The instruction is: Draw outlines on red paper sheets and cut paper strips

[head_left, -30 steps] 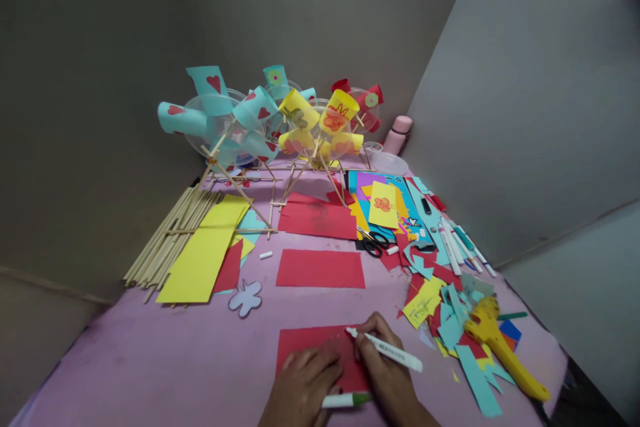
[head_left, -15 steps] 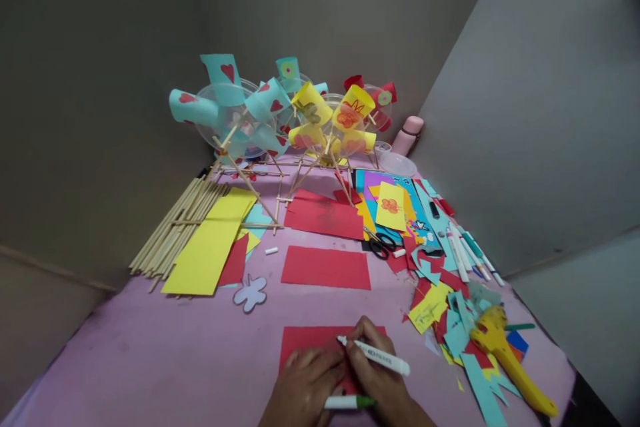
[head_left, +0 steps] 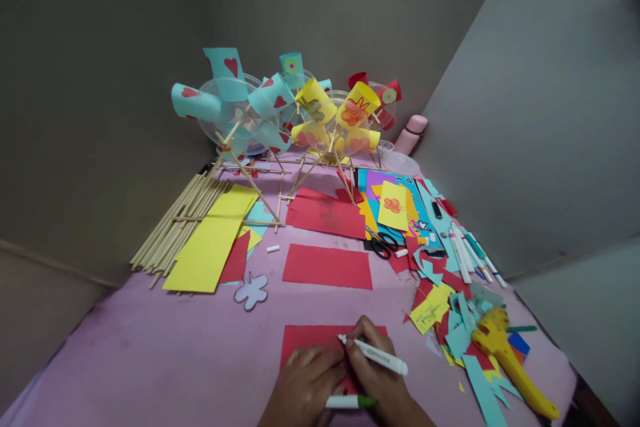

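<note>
My right hand (head_left: pixel 380 363) pinches a white marker (head_left: pixel 377 355), its tip resting near the upper middle of a red paper rectangle (head_left: pixel 305 340). My left hand (head_left: pixel 310 380) lies over the lower left of that paper, fingers bent and close together. A white marker piece with a green end (head_left: pixel 353 402) sticks out from under my left hand, seemingly held in it; its other end is hidden. Beyond my hands lie a second red rectangle (head_left: pixel 327 267) and a third red sheet (head_left: pixel 325 213) bearing a dark drawing. Any mark under the marker tip is covered by my fingers.
Paper-bladed wheels (head_left: pixel 233 113) on stick frames stand at the back. Wooden sticks (head_left: pixel 170 227), a yellow sheet (head_left: pixel 213 240) and a flower cutout (head_left: pixel 251 291) lie left. Right are scissors (head_left: pixel 383 245), paper scraps (head_left: pixel 457 327), markers (head_left: pixel 460 253) and a yellow-handled tool (head_left: pixel 517 367).
The view has shifted slightly, so the background things sit a little farther right. Both hands and the marker tip stay nearly where they were on the paper.
</note>
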A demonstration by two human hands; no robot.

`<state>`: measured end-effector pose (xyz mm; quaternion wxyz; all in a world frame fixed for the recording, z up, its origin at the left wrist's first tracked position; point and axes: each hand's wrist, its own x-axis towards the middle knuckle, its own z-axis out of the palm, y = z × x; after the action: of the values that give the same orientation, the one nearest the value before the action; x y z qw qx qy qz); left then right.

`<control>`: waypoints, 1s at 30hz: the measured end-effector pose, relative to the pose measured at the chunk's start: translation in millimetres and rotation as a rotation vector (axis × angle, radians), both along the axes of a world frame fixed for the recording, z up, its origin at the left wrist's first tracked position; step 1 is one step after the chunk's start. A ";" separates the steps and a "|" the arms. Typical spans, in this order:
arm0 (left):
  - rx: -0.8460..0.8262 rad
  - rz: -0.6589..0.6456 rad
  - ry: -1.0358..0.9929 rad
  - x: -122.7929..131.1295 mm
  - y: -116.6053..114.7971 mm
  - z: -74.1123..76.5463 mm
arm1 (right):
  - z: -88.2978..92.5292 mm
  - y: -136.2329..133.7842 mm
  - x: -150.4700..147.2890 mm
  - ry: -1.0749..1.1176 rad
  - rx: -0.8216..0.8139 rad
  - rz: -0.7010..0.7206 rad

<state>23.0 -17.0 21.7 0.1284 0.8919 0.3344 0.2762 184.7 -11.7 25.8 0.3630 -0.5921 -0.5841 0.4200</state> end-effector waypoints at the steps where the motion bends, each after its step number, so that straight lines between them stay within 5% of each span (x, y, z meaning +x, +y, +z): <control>1: 0.000 0.002 -0.001 0.0 -0.2 -0.3 | 0.5 -0.2 0.0 -0.005 -0.001 -0.004; 19: 0.018 -0.001 -0.033 0.1 0.8 -0.4 | 2.9 -1.2 0.2 0.050 -0.035 -0.002; 30: -0.005 -0.034 -0.245 -15.9 5.9 -5.8 | -5.8 2.5 8.4 0.359 0.078 -0.286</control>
<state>7.1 -11.1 15.9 0.1750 0.8567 0.3017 0.3800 193.1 -9.2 20.0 0.5396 -0.5703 -0.4358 0.4401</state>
